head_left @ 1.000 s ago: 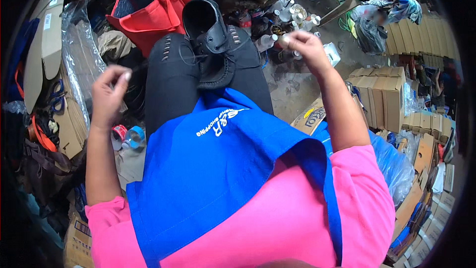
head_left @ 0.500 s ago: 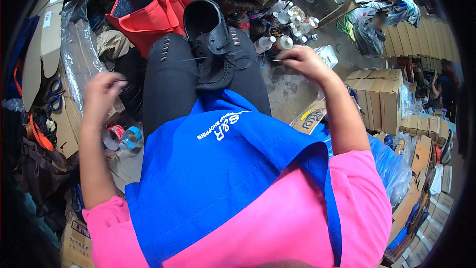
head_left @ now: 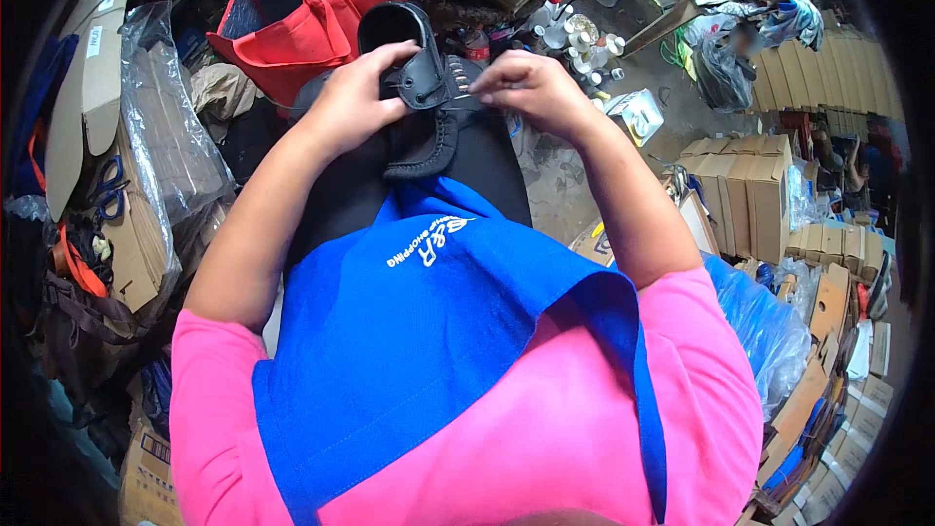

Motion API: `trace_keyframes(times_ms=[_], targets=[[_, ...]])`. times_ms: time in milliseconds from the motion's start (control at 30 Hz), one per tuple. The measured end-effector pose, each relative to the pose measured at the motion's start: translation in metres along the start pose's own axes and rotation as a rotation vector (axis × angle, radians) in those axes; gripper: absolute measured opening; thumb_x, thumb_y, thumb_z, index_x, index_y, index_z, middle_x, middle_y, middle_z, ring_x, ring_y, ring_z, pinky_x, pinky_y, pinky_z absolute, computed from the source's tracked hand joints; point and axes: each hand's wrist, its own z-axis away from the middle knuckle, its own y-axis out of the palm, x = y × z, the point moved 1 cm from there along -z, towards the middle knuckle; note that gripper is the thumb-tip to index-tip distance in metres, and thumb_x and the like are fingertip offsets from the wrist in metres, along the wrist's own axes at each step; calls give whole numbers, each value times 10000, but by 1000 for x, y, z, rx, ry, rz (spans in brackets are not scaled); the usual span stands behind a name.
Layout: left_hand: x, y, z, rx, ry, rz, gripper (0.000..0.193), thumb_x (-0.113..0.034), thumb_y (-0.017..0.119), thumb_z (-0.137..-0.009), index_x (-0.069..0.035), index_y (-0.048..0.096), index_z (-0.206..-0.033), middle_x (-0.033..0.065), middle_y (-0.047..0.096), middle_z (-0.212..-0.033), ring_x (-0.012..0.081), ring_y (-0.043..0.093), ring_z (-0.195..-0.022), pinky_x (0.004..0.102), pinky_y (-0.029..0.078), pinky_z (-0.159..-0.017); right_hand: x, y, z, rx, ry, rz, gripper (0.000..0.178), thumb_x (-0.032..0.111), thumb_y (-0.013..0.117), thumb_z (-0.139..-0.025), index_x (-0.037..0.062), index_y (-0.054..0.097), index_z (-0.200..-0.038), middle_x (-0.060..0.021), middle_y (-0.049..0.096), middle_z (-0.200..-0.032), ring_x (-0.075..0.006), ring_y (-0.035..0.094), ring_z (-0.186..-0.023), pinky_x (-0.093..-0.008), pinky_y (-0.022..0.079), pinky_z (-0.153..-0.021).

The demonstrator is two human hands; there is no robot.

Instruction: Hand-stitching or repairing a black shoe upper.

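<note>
Well, upper centre, left hand (head_left: 353,102) gripped shoe (head_left: 426,78), right hand (head_left: 534,90) pinched thread (head_left: 463,96); I feared overpulling might snap it.

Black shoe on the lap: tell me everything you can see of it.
The black shoe looks like smooth leather, with a stitched seam edging the toe and a flap bearing small round eyelets. It rests on the dark trousers, its open mouth at the far end and its toe pointing back toward the person. The left grip is at its left side, finger and thumb apparently touching it. The sole is hidden.
</note>
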Motion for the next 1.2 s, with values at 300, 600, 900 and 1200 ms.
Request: trace_keyframes(times_ms=[300, 600, 900, 1200], targets=[[20, 13, -31, 108, 125, 77, 236, -168, 795, -711, -43, 705, -890, 48, 599, -963, 155, 585, -896, 281, 467, -815, -7, 1, -15, 115, -71, 149, 178, 85, 733, -741, 116, 737, -915, -45, 612, -881, -163, 609, -875, -292, 494, -808], [10, 10, -29, 256, -4, 177, 214, -79, 741, -760, -42, 698, -967, 6, 560, -924, 115, 550, -902, 271, 447, -851, -10, 8, -9, 94, -58, 62, 158, 103, 740, -751, 113, 736, -909, -29, 613, -865, -157, 597, -870, -289, 482, -803], [4, 4, -27, 343, 107, 90, 192, -119, 701, -790, -41, 697, -966, 59, 574, -857, 187, 569, -852, 309, 459, -810, -4, 25, 7, -39, -187, 167, 162, 62, 721, -765, 116, 726, -917, -37, 605, -825, -158, 612, -770, -282, 492, -684], [3, 1, -28, 493, 114, -30, 213, -59, 624, -815, -42, 683, -1019, 54, 515, -859, 201, 514, -893, 314, 431, -836, 23, 24, 12, -44, -342, 559, 178, 69, 644, -749, 143, 707, -897, -91, 598, -873, -278, 637, -814, -372, 510, -713]])
